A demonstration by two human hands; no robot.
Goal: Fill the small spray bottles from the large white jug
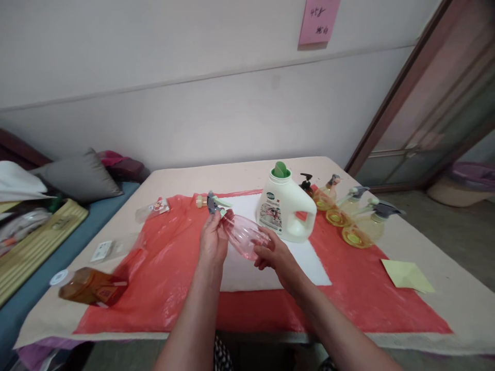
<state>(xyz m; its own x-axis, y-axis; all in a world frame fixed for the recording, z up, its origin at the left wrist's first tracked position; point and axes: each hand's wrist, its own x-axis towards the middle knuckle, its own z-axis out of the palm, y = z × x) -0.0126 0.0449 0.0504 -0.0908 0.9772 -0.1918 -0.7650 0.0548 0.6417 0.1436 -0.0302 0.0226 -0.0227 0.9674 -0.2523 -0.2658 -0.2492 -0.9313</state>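
Observation:
A see-through pink spray bottle [243, 236] is held tilted over the white sheet [247, 273], its neck up to the left and its base down to the right. My left hand [213, 241] is closed around the neck, just under the grey and pale green trigger head [215, 202]. At the base end, the fingers of my right hand [273, 252] grip the bottle. No liquid can be made out inside it. Just beyond my right hand stands a large cream jug [289, 208] with a printed label, a side handle and a green piece in its mouth.
On the right stand several spray bottles [361, 229] with yellow liquid and a dark pump bottle [307, 184]. Yellow notes [408, 275] lie nearby. A brown-liquid bottle [91, 286] lies at left near clear plastic bags [119, 246]. Red plastic sheeting [166, 288] covers the table's middle.

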